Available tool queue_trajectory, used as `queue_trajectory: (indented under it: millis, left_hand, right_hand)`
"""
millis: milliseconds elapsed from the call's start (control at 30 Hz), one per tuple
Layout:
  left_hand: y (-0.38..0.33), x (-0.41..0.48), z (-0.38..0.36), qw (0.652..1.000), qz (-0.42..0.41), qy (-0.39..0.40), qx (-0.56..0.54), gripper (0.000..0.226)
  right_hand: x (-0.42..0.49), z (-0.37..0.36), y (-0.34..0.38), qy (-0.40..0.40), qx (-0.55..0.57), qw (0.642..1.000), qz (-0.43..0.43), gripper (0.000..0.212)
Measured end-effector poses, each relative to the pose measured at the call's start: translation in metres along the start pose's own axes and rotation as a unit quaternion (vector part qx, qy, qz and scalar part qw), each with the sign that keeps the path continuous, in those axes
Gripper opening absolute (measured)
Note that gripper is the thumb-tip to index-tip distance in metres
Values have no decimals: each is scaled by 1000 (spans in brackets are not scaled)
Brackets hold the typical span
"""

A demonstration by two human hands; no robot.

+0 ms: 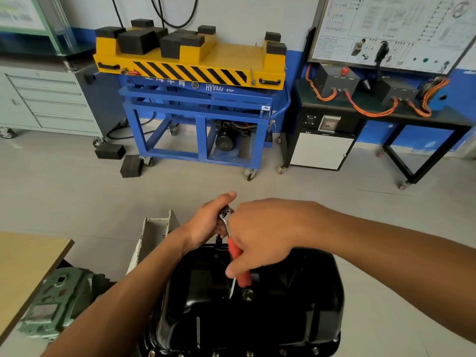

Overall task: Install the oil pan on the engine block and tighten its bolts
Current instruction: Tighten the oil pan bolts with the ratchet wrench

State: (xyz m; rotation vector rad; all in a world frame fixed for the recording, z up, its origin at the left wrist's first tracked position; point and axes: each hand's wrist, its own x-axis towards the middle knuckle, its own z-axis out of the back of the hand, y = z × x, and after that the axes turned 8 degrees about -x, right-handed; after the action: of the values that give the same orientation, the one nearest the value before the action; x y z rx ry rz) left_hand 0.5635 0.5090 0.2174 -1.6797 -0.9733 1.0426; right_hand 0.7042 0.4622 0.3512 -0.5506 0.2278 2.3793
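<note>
Found the glossy black pressed-metal oil pan (257,313) low in the middle of the view, sump side up and flange down, with a row of small bolt heads (249,353) along its near edge and a dark drain plug (248,295) on its top face. Could not tell what carried it from below.

Held a ratchet wrench with a chrome head and red handle (238,256) over the pan's far edge, its black socket (219,239) standing on the far rim. Cupped the left hand (208,222) over the chrome head, fingers (221,229) curled round it, thumb stretched forward. Clamped the right hand (262,235) on the red handle, fingers (233,269) wrapped tight about the grip.

Left of the pan, noted a chipped green metal housing (51,305) and the corner of a tan wooden desk (25,266). Farther off on the grey floor (77,197), saw a blue-framed lift cart with a yellow, black-striped top (201,73), two black rubber blocks (110,151) just beside its wheel, and a pale grey drawer cabinet (46,99) at the left.
</note>
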Motion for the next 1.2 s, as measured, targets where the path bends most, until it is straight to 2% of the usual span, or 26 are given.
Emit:
queue_trajectory:
  millis: [67,133,233,300,433,500,567,633,700,767,867,933,1033,1100,1200]
  left_hand:
    - [0,0,1,1000,1,-1,-8,49]
    - [-2,-1,0,999,-6,33,4,51]
    - [-6,-4,-6,995,-10,83,50,53]
    - [-9,-5,-9,994,-6,91,61,55]
    - [-9,-5,-11,996,5,76,36,58]
    - [-8,-6,-10,997,1,72,25,58]
    - [-8,-6,-9,998,-2,65,22,57]
    - [-6,-5,-6,998,-5,55,23,60]
    - [-6,-3,-6,998,-13,50,27,61]
    - [-5,-2,-6,997,-18,55,42,56]
    - [-4,-1,-5,996,-17,61,56,56]
    - [-3,0,-4,998,-11,40,50,56]
    - [-3,0,-4,999,-1,5,42,51]
    - [-3,-1,-4,999,-2,7,36,51]
    - [-5,-3,-6,998,-13,45,39,52]
  right_hand:
    - [4,5,-7,58,29,998,12,49]
    - [9,10,-25,146,16,989,2,34]
    - [18,10,-59,178,-61,980,-70,23]
    - [23,9,-79,112,-84,982,-125,21]
    - [39,3,-93,-130,-100,971,-176,15]
    - [49,-5,-89,-191,-134,956,-177,11]
    - [52,-12,-85,-207,-138,952,-180,11]
    - [45,-15,-82,-188,-119,957,-184,10]
    - [31,-13,-79,-151,-111,967,-173,33]
    - [16,-7,-71,-87,-109,977,-160,49]
    - [-1,-1,-51,32,-60,989,-132,56]
    - [-7,0,-34,97,-7,992,-85,53]
    - [-7,-4,-8,88,32,995,-29,38]
    - [-4,-3,-5,82,23,996,-34,32]
    - [2,2,-25,138,-43,987,-73,28]
